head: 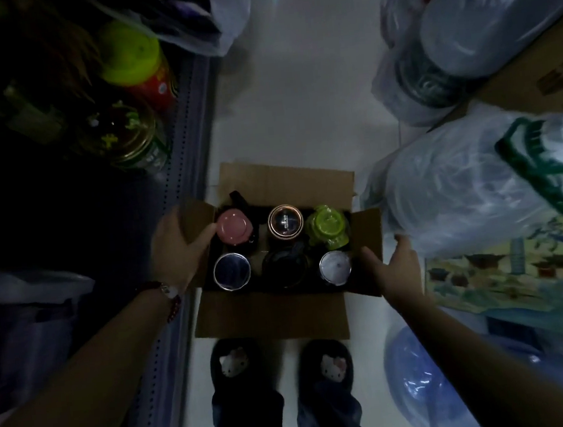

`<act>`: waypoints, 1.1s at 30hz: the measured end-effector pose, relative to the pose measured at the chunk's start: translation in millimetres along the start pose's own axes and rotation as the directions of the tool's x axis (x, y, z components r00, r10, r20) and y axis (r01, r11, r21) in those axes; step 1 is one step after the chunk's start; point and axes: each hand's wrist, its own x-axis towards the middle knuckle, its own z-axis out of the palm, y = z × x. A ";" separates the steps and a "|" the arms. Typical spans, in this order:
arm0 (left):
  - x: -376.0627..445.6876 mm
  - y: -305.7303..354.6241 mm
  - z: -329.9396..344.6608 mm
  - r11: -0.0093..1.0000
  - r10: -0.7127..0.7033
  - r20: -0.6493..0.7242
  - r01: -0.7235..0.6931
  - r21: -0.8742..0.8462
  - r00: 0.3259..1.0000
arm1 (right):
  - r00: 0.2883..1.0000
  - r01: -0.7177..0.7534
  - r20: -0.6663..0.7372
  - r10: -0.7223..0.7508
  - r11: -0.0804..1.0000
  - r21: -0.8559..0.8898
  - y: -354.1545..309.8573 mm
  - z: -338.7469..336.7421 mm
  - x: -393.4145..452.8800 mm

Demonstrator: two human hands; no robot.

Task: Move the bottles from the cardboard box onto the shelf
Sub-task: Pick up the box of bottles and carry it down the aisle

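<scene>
An open cardboard box (269,312) stands on the floor in front of my feet. Several bottles stand upright in it in two rows: a pink-lidded bottle (233,226), a copper-rimmed bottle (285,225), a green-lidded bottle (328,228), a silver-rimmed dark bottle (232,271), a black bottle (287,268) and a white-capped bottle (335,266). My left hand (176,247) grips the box's left flap, thumb inside near the pink lid. My right hand (395,264) holds the right flap, thumb by the white cap. The dark shelf (183,119) runs along the left.
On the shelf stand a red bottle with a yellow-green lid (130,52) and a glass jar (128,138). Bulky plastic-wrapped bundles (460,189) and another carton (535,75) crowd the right side. A blue wrapped item (423,382) lies at lower right. My slippers (236,362) touch the box's near flap.
</scene>
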 end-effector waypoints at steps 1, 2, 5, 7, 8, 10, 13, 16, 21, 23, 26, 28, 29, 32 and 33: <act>4.7 -11.3 2.4 0.999 -0.030 -0.017 0.030 -0.017 0.999 | 1.000 -0.021 -0.011 0.021 1.000 0.022 6.3 8.1 5.2; 8.7 -21.4 4.1 0.997 -0.069 -0.021 0.068 -0.046 0.997 | 0.999 -0.037 -0.014 0.038 0.998 0.044 11.6 15.3 9.4; 19.2 -44.0 11.1 0.959 -0.209 0.081 0.221 -0.180 0.975 | 0.998 -0.059 -0.020 0.062 0.991 0.123 19.6 32.6 17.7; 24.7 -52.8 16.4 0.932 -0.247 0.174 0.283 -0.227 0.953 | 0.997 -0.032 -0.068 0.041 0.991 0.132 19.9 40.9 22.2; 25.7 -53.1 18.5 0.931 -0.236 0.202 0.281 -0.234 0.950 | 0.995 -0.007 -0.093 0.018 0.993 0.120 18.7 44.2 23.9; 30.2 -52.2 24.3 0.928 -0.200 0.197 0.250 -0.275 0.960 | 0.991 0.033 -0.131 -0.021 0.995 0.091 16.0 49.5 26.9; 32.7 -46.5 37.4 0.939 -0.159 0.152 0.197 -0.283 0.975 | 0.987 0.082 -0.140 -0.077 0.996 0.028 17.1 56.6 28.9; 29.3 -43.4 48.0 0.987 -0.078 0.129 0.095 -0.126 0.989 | 0.988 0.131 -0.084 -0.131 0.991 -0.003 20.8 58.5 32.4; 23.3 -34.2 43.4 0.988 -0.136 0.062 0.140 -0.068 0.989 | 0.976 0.199 -0.082 -0.203 0.978 -0.056 18.5 43.9 36.6; 18.7 -27.3 36.0 0.988 -0.144 0.061 0.147 -0.053 0.988 | 0.973 0.209 -0.083 -0.215 0.975 -0.073 13.2 37.0 35.1; 6.5 -16.9 22.7 0.987 -0.156 0.055 0.158 -0.017 0.986 | 0.972 0.212 -0.083 -0.219 0.974 -0.083 7.4 20.9 20.4; -7.2 1.0 7.7 0.988 -0.155 0.052 0.155 0.012 0.987 | 0.970 0.221 -0.085 -0.226 0.973 -0.069 1.8 4.0 6.1; -14.1 12.0 -0.8 0.988 -0.154 0.049 0.152 0.027 0.987 | 0.970 0.221 -0.088 -0.225 0.974 -0.059 -3.4 -6.8 -2.0; -34.9 50.2 -31.6 0.989 -0.145 0.047 0.145 0.007 0.988 | 0.972 0.219 -0.085 -0.220 0.976 -0.014 -18.8 -40.1 -23.3; -40.8 62.2 -42.4 0.990 -0.141 0.056 0.141 0.005 0.989 | 0.974 0.211 -0.085 -0.211 0.977 -0.002 -25.3 -52.8 -30.9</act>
